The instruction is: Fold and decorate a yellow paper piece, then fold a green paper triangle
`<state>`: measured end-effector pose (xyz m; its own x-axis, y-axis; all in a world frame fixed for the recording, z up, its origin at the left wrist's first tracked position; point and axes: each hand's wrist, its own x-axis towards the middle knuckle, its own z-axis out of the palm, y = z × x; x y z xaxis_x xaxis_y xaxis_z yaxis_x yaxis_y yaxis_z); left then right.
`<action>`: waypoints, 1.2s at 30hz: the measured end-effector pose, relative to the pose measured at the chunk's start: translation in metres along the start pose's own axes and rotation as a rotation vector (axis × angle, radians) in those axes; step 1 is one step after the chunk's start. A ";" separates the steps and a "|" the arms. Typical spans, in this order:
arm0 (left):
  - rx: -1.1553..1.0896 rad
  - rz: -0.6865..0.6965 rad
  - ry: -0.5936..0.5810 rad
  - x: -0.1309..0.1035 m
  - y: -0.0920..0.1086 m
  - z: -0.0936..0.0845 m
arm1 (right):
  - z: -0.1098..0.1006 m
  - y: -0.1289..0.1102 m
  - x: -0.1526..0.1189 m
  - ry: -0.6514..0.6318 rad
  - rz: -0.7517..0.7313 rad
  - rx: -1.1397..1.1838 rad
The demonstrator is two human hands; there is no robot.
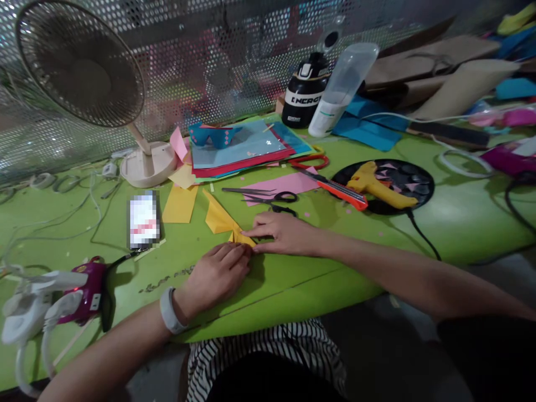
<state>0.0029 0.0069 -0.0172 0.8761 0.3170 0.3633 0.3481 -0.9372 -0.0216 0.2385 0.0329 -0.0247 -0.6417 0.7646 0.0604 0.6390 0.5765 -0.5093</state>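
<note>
A folded piece of yellow paper [220, 216] lies on the green table, one long flap pointing to the far left. My left hand [224, 269], with a pale band at the wrist, presses its bent fingers together on the near end of the paper. From the right, my right hand [285, 233] holds the paper's right end with thumb and index finger. The fingertips of both hands nearly meet there, and the fold beneath them is partly hidden. Just beyond my right hand lie black scissors [288, 196] on a pink paper strip [301, 181].
A yellow glue gun [379, 185] rests on a round black tray [425, 187], beside an orange cutter [341, 192]. Blue paper glasses [213, 135] sit on stacked sheets. A phone [143, 219], a power strip [90, 287] with cables and a fan [144, 162] stand left.
</note>
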 end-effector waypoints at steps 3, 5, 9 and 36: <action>-0.014 -0.007 -0.012 0.000 -0.001 0.000 | 0.000 -0.001 0.000 -0.005 0.005 -0.004; -0.023 -0.007 -0.021 0.000 -0.001 -0.001 | -0.001 -0.001 0.000 -0.005 0.007 -0.003; -0.003 0.019 -0.029 0.000 -0.003 -0.001 | 0.000 -0.001 -0.001 -0.003 0.000 -0.003; -0.047 -0.012 -0.116 -0.002 -0.004 0.000 | 0.002 0.000 -0.003 0.009 0.004 -0.002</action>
<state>-0.0002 0.0096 -0.0183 0.9054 0.3409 0.2530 0.3456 -0.9380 0.0270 0.2397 0.0297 -0.0262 -0.6355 0.7693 0.0664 0.6422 0.5743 -0.5077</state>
